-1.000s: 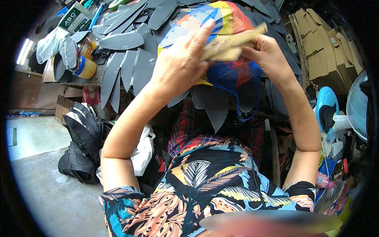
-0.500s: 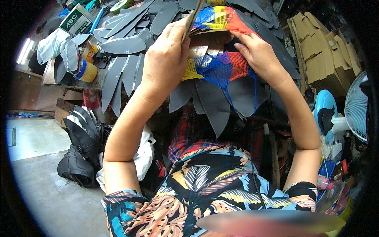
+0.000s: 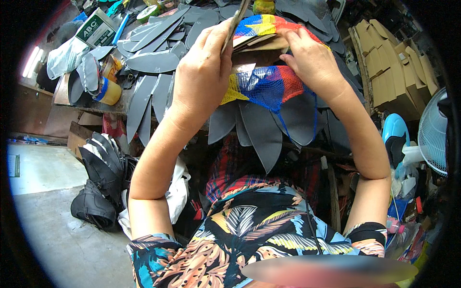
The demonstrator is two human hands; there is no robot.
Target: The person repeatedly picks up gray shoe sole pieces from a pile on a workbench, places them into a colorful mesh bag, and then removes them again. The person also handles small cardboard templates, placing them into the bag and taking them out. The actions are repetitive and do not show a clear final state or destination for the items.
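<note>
A mesh bag (image 3: 261, 86) in blue, yellow and red lies with its mouth open among dark grey cut pieces (image 3: 261, 129) on the bench. Inside it are tan and brown flat sheets (image 3: 264, 44). My left hand (image 3: 204, 72) is closed on a thin flat piece (image 3: 236, 23), seen nearly edge-on, held upright at the bag's left side. The fingertips of my right hand (image 3: 317, 62) curl over the bag's red upper rim, beside the sheets, with the thumb lower at the mouth. A blue cord hangs from the bag.
Left on the bench stand a yellow jar (image 3: 108, 91) with a blue band and a green-and-white box (image 3: 96, 29). Black shoe parts (image 3: 96, 192) are stacked at lower left. Folded brown cardboard (image 3: 391, 67) lies at far right, above a fan (image 3: 432, 132).
My right hand has shifted its fingers along the bag's rim toward the sheets. The bag's mouth gapes wider and more of the tan sheets show. My left hand keeps its hold.
</note>
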